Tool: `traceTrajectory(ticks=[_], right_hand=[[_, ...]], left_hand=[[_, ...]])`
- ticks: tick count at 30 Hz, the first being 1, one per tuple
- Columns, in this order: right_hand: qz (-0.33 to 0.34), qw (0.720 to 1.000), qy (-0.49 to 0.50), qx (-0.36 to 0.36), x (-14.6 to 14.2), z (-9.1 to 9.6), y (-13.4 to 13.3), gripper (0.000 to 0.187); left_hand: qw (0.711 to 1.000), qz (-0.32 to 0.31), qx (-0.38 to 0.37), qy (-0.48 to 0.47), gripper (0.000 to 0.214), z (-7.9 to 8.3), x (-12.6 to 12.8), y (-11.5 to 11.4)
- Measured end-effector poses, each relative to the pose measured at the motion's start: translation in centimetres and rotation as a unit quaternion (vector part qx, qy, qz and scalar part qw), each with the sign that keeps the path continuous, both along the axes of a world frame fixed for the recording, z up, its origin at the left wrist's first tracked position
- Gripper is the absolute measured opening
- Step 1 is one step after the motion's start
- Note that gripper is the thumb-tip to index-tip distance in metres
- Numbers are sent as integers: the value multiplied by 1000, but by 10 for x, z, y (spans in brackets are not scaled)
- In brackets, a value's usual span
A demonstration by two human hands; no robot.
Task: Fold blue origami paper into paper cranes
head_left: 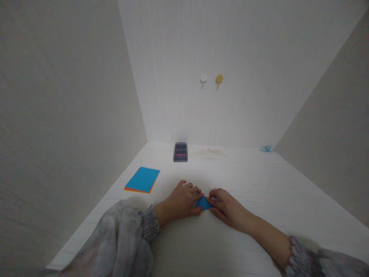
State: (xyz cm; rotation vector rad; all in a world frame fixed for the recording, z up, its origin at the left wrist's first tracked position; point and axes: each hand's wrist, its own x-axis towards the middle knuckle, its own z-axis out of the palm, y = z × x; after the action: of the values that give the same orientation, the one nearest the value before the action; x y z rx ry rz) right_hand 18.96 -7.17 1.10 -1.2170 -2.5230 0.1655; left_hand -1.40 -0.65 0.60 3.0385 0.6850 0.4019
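Note:
A small folded piece of blue paper point(204, 203) lies on the white table between my two hands. On its left side, the fingers and thumb of my left hand point(186, 200) close on its edge. From the right, my right hand point(226, 207) pinches the opposite edge with its thumb and fingertips. Parts of the paper are hidden under the fingers of both hands. To the left lies a stack of coloured paper point(144, 179), blue on top, with orange and yellow edges showing below.
A dark, pixelated object point(180, 152) sits near the back wall. Beside it is a pale beige patch point(211, 151) on the table. A light-blue folded paper piece point(266, 148) lies in the back right corner. White point(203, 79) and yellow point(219, 79) hooks hang on the wall.

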Motion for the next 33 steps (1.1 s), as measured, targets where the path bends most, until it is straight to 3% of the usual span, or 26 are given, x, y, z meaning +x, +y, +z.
traceTrajectory(ticks=[6, 16, 23, 33], right_hand=[[-2, 1000, 9, -4, 5, -1, -3, 28], [7, 1000, -3, 23, 6, -2, -5, 32], [2, 1000, -19, 24, 0, -6, -1, 36], [-28, 993, -102, 51, -2, -2, 0, 35]], left_hand=[[1000, 14, -5, -7, 42, 1, 0, 0], [1000, -14, -11, -6, 53, 2, -1, -2], [1000, -13, -8, -6, 46, 2, 1, 0], [1000, 4, -3, -2, 48, 2, 1, -1]])
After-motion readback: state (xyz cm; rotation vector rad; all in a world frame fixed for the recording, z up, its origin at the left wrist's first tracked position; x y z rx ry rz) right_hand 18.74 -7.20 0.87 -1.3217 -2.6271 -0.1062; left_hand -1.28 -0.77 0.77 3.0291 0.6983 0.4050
